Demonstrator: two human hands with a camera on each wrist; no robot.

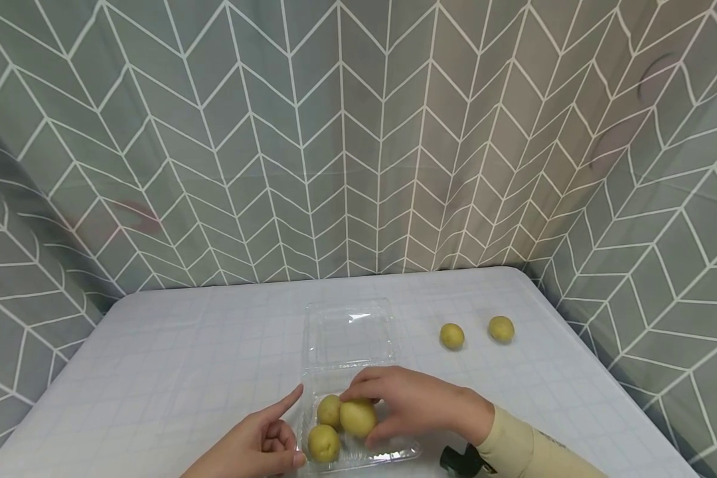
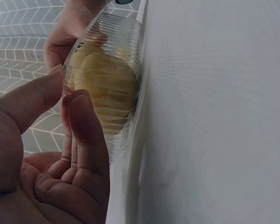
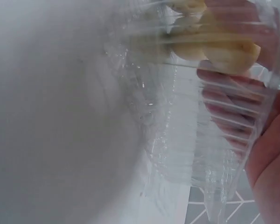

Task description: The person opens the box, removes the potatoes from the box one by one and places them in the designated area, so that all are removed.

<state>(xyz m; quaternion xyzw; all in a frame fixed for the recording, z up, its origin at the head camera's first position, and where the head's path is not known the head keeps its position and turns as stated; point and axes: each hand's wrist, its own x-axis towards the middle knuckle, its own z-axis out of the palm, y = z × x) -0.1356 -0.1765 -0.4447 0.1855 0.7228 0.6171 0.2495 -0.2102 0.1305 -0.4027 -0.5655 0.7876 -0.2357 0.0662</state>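
A hinged clear plastic box (image 1: 397,452) lies with its lid (image 1: 349,332) folded back. In it, two yellow round fruits (image 1: 324,443) sit at the left side. My right hand (image 1: 415,401) reaches in from the right and holds a third, larger-looking yellow fruit (image 1: 358,418) between thumb and fingers, beside those two. At the box's left edge is my left hand (image 1: 253,438), index finger and thumb extended, the other fingers curled in. In the left wrist view its fingertips (image 2: 79,105) are right at the ribbed wall of the box (image 2: 114,35).
Two more yellow fruits (image 1: 452,336) lie apart on the white-clothed table (image 1: 215,345), right of the lid. A dark object (image 1: 461,461) shows under the right wrist. Patterned grey curtains (image 1: 346,133) stand behind the table and along its sides.
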